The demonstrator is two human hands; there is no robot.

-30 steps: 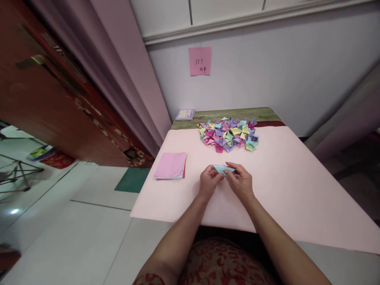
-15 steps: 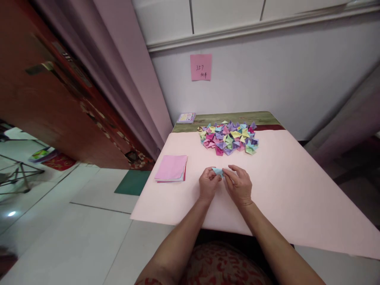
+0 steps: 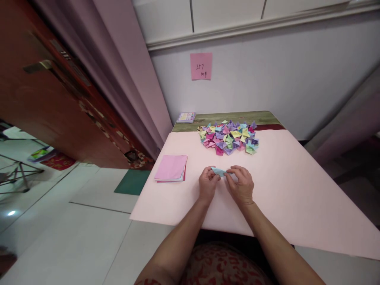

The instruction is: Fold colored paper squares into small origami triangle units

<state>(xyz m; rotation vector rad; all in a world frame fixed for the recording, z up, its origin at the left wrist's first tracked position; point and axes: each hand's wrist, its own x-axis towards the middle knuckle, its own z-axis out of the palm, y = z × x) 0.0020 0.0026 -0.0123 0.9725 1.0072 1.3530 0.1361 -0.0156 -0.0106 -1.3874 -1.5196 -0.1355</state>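
Observation:
A small light-blue piece of folded paper (image 3: 219, 171) is held between both hands, just above the pink table covering. My left hand (image 3: 208, 183) pinches its left end between thumb and fingers. At the right end, my right hand (image 3: 241, 183) grips it with thumb and forefinger. The paper's finer folds are too small to make out. Beyond the hands lies a heap of colourful folded paper pieces (image 3: 230, 138), in purple, yellow, pink, green and blue. To the left rests a stack of square paper sheets (image 3: 171, 168), a pink one on top.
A pink covering (image 3: 285, 190) spreads over the table, leaving a green wood-look strip (image 3: 252, 116) bare at the back. A small printed packet (image 3: 186, 117) sits at the far left corner. The wall with a pink note (image 3: 201, 66) stands behind; a curtain (image 3: 139, 71) hangs at left.
My right hand has shifted slightly right along the blue paper, and more of the paper shows between the hands. The left hand stays nearly in place.

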